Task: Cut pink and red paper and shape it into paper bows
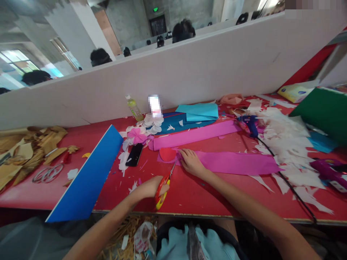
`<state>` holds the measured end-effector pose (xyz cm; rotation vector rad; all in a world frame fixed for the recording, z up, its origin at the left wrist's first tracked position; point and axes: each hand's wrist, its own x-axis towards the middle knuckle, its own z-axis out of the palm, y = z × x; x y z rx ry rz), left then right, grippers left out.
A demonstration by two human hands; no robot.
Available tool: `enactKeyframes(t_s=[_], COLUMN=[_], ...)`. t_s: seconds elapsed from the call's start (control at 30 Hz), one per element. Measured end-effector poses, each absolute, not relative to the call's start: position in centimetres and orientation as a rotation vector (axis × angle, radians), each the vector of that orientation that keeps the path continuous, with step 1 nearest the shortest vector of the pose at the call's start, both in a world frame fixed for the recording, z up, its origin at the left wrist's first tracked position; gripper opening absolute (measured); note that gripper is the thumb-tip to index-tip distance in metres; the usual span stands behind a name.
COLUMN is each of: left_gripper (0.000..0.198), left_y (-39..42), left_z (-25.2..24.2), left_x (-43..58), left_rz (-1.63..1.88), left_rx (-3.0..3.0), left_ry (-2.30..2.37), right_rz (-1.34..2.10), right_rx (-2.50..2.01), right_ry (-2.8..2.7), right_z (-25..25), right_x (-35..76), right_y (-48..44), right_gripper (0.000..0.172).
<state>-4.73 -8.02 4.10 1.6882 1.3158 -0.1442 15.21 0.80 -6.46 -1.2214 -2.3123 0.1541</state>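
Note:
My left hand (154,187) is closed round the handles of red-and-yellow scissors (161,199). Their blades point away from me and reach the edge of a magenta crepe paper strip (235,162). Fingers of my right hand (191,162) are closed on the strip's left end, pressing it near the table. Just left of those fingers, a round red paper piece (167,154) lies on the magenta paper. A second folded pink strip (197,135) is stretched out behind it.
A blue board (89,177) leans at the left, near a black phone (134,154). Behind stand a bottle (134,108) and a lit phone (155,105). A blue glue gun (251,124), its black cord, white paper scraps (287,144) and a purple glue gun (330,173) occupy the right.

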Motion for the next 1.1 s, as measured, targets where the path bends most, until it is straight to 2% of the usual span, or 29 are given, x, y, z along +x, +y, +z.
enactKeyframes(t_s=[0.27,0.7,0.9,1.1], left_gripper=[0.022,0.02,0.029,0.027], left_y=[-8.2,-9.3,-9.3,-9.0], left_z=[4.6,3.7,4.9,5.5], left_x=[-3.8,-3.3,-3.3,-3.0], left_rz=[-0.09,-0.098,-0.198,-0.231], left_rx=[1.887,1.789,1.649,1.656], left_ry=[1.438,1.473,1.374,1.401], right_rz=[0.165,0.251,0.233,0.234], right_rx=[-1.222,-1.226,-1.233,-1.229], right_ry=[-2.309,-2.342,-2.316,-2.284], right_z=[-6.4,-6.5,-6.6,-6.8], right_x=[15.3,15.9,15.9,15.9], right_y=[0.8,0.9,0.8,0.8], right_gripper=[0.041,0.046,0.047,0.049])
